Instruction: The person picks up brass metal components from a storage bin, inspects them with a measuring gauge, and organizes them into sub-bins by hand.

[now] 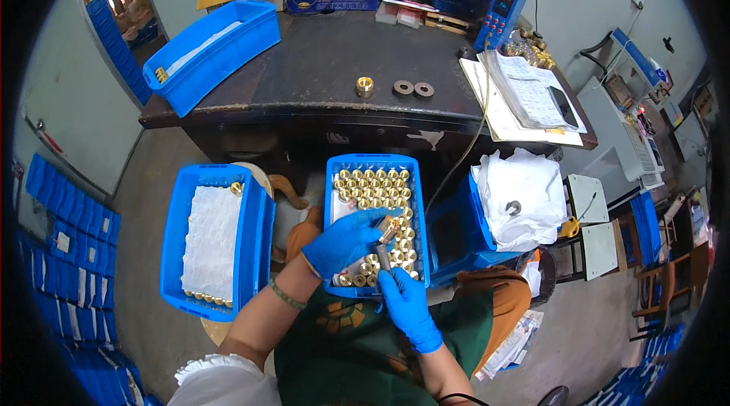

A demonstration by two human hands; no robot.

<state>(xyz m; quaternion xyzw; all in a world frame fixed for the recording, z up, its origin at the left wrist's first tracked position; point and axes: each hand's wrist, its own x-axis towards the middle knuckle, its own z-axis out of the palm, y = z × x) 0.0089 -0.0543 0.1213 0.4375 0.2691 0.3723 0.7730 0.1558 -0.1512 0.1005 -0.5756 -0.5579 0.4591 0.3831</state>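
My left hand (342,242), in a blue glove, is closed around a brass fitting (391,228) above the middle blue bin (330,212). In my gloved right hand (408,306) is a dark grey cylindrical tool (383,258), perhaps a plug gauge. Its far end points up toward the fitting; whether the two touch, I cannot tell. Rows of brass fittings (372,184) stand upright in the bin below, partly hidden by my hands.
A blue bin with white paper (209,235) over brass parts stands left. White sheets and a ring (514,207) top a blue bin at right. The dark desk (319,64) ahead carries a brass fitting (365,87), two grey rings (413,88), papers (525,94) and a long blue bin (217,56).
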